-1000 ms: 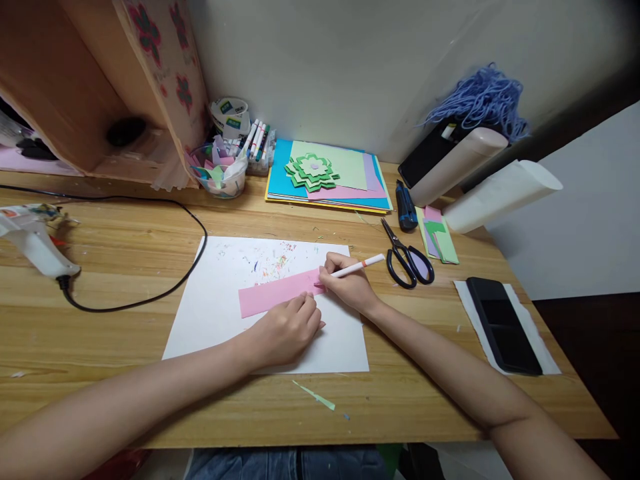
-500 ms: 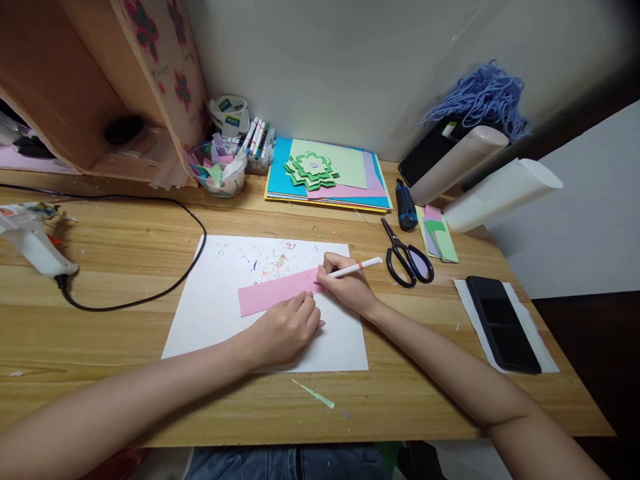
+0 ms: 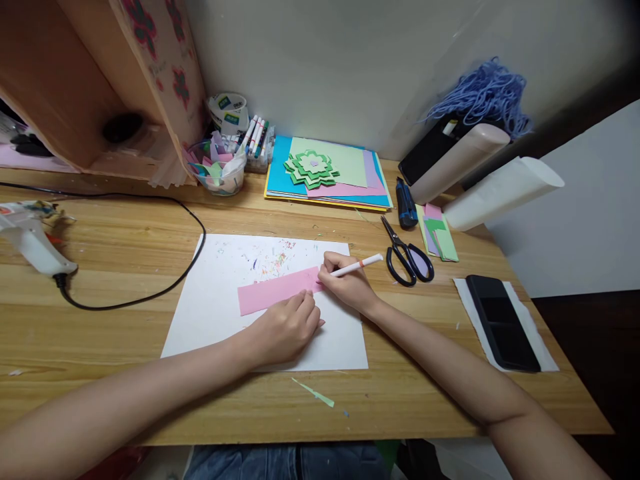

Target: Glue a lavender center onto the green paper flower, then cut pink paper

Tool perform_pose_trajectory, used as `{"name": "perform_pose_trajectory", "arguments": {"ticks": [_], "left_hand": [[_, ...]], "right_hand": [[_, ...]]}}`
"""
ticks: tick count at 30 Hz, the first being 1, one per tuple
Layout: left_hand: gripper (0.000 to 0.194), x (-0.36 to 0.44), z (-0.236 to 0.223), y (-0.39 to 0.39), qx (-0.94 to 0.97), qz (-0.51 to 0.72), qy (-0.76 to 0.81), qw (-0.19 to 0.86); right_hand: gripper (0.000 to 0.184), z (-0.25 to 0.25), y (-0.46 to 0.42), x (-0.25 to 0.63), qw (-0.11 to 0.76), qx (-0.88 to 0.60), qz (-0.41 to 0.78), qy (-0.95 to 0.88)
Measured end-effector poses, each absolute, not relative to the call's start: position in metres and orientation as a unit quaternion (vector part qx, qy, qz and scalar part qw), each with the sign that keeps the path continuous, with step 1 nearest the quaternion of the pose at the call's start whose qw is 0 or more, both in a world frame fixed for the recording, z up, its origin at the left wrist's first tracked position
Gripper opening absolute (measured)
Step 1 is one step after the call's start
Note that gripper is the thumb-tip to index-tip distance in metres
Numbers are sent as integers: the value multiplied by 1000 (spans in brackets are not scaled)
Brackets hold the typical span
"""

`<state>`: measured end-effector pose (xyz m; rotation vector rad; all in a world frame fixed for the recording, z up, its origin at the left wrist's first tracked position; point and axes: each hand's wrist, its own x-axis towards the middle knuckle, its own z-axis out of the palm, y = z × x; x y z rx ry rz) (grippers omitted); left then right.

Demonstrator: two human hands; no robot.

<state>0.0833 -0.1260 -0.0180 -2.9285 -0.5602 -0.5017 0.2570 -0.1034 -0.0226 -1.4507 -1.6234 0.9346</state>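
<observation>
A pink paper strip [image 3: 273, 291] lies slantwise on a white sheet of paper [image 3: 200, 327] specked with colour marks. With its fingers curled together, my left hand [image 3: 291, 327] holds the strip's lower edge down. A white marker with an orange band [image 3: 367, 261] is gripped in my right hand [image 3: 345, 285], its tip at the strip's right end. The tip itself is hidden behind my fingers. Just right of that hand lie black-handled scissors [image 3: 406, 257], blades pointing away from me.
Leftward sits a glue gun [image 3: 30, 240] with a looping black cord [image 3: 135, 307]. Behind are a tub of paper scraps [image 3: 223, 177], coloured paper [image 3: 277, 177] bearing a green paper flower [image 3: 311, 168], and a utility knife [image 3: 407, 203]. A phone [image 3: 503, 323] lies right.
</observation>
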Motion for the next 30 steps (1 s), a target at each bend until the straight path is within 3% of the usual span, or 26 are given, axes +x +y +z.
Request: {"name": "perform_pose_trajectory", "arguments": {"ticks": [21, 30], "left_hand": [[25, 84, -19, -126, -967, -167, -185, 54], [23, 82, -19, -126, -969, -160, -188, 27]], "right_hand": [[28, -23, -105, 256, 374, -569, 384, -624], [20, -23, -98, 259, 447, -542, 444, -556]]}}
